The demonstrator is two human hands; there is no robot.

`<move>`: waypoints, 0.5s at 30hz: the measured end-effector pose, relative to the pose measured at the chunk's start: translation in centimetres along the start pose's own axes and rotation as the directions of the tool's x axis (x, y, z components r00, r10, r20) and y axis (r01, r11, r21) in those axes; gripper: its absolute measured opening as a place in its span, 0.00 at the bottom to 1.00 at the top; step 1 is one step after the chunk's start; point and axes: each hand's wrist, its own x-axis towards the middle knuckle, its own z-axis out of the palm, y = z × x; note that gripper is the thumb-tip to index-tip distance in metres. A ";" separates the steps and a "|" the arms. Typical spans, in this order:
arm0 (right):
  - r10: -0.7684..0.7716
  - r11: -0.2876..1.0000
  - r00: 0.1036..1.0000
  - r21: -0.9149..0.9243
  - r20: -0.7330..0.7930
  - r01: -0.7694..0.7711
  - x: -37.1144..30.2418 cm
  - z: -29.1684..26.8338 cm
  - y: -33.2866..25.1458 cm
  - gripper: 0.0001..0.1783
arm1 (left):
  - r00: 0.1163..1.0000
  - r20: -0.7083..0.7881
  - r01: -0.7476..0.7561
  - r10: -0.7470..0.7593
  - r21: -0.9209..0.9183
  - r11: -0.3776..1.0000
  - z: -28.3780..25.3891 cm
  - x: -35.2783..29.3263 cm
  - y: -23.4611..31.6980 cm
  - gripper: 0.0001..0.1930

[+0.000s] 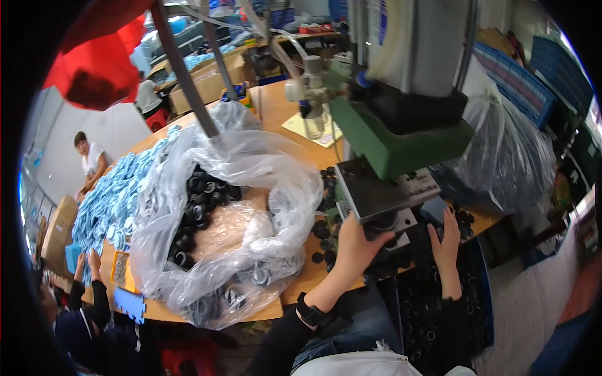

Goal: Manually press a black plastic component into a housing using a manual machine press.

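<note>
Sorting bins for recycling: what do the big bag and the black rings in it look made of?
Bag: thin clear plastic film, glossy and crinkled, contents showing through. Rings: probably moulded plastic or rubber, black with a slight sheen; too small to tell which.

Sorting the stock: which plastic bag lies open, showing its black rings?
The clear bag left of the green press, mouth spread wide; the bag right of the press is bunched shut.

Small black round caps (325,230), kinda ring-shaped, lie scattered loose on the wooden table right under the green press. One more black cap (380,224) sits on the press base, mostly hidden in shadow.
</note>
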 end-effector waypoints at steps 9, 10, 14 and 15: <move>-0.146 0.977 0.974 -0.127 0.172 0.169 4.8 6.1 7.3 0.19 | 0.990 -0.074 -0.089 0.121 0.339 0.936 -10.2 -2.7 -3.3 0.21; -0.046 0.999 0.966 0.000 0.253 0.048 4.9 5.3 5.7 0.21 | 0.983 -0.144 -0.046 0.113 0.404 0.914 -13.3 -2.7 -5.0 0.18; 0.107 0.973 0.960 0.169 0.260 -0.155 4.3 5.9 7.8 0.26 | 0.925 -0.334 0.158 0.180 0.771 0.617 -25.6 -2.1 -13.3 0.20; 0.105 0.973 0.961 0.175 0.257 -0.153 3.8 5.5 6.8 0.26 | 0.918 -0.362 0.241 0.163 0.834 0.496 -27.9 -2.2 -14.5 0.24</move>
